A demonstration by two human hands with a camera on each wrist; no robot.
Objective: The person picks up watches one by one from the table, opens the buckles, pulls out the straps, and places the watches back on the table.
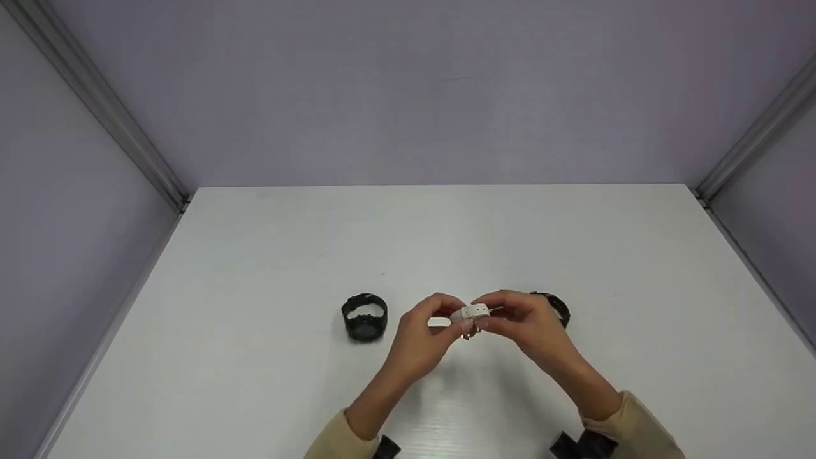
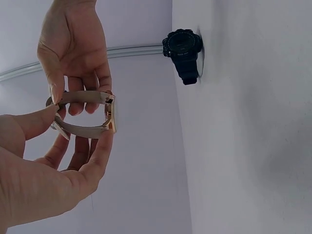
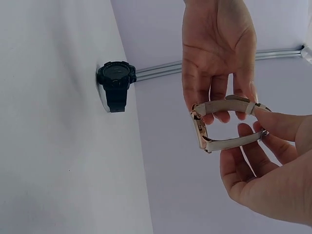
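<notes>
Both hands hold a small watch (image 1: 470, 313) with a pale beige strap and a gold-coloured case just above the white table (image 1: 446, 242), near its front middle. My left hand (image 1: 454, 320) pinches the strap loop (image 2: 83, 97) between thumb and fingers. My right hand (image 1: 488, 312) pinches the other side of the same loop (image 3: 229, 103). In the left wrist view the left hand (image 2: 80, 126) has its thumb on the strap's end. The right hand (image 3: 243, 136) grips near the buckle in the right wrist view.
A chunky black watch (image 1: 364, 316) stands on the table left of the hands. A second black watch (image 1: 557, 306) lies half hidden behind my right hand. Grey walls with metal corner rails (image 1: 95, 102) enclose the table on three sides.
</notes>
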